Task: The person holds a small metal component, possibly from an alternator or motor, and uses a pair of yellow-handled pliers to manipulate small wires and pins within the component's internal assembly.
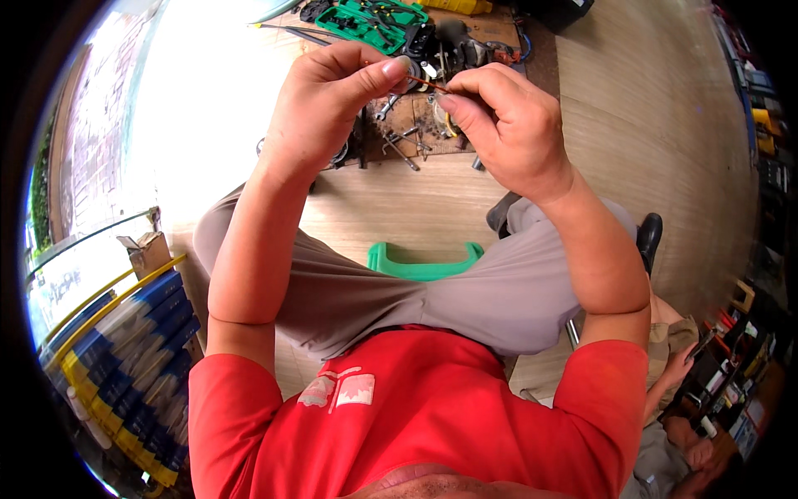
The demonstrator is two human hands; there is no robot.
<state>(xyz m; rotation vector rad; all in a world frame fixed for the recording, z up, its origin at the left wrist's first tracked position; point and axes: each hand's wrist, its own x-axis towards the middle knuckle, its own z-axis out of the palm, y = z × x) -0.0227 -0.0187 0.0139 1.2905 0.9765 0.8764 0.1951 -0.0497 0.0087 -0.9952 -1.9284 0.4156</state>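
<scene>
A thin reddish-brown wire (430, 84) stretches between my hands, raised in front of me above the work area. My left hand (324, 104) pinches one end of it between thumb and forefinger. The other end sits in a pinch of my right hand (519, 121). Below and beyond them is a stained brown board (403, 116) on the floor. On it lie a wrench (386, 109), several small metal tools (403, 152) and dark machine parts (470, 51), partly hidden by my hands.
Past my hands lies an open green tool case (353, 18), near a yellow object (459, 5). A green plastic piece (424, 269) shows between my legs. Blue-and-yellow boxes (137, 358) fill a rack at left. Another person's hand (697, 453) appears at lower right, near crowded shelves (769, 316).
</scene>
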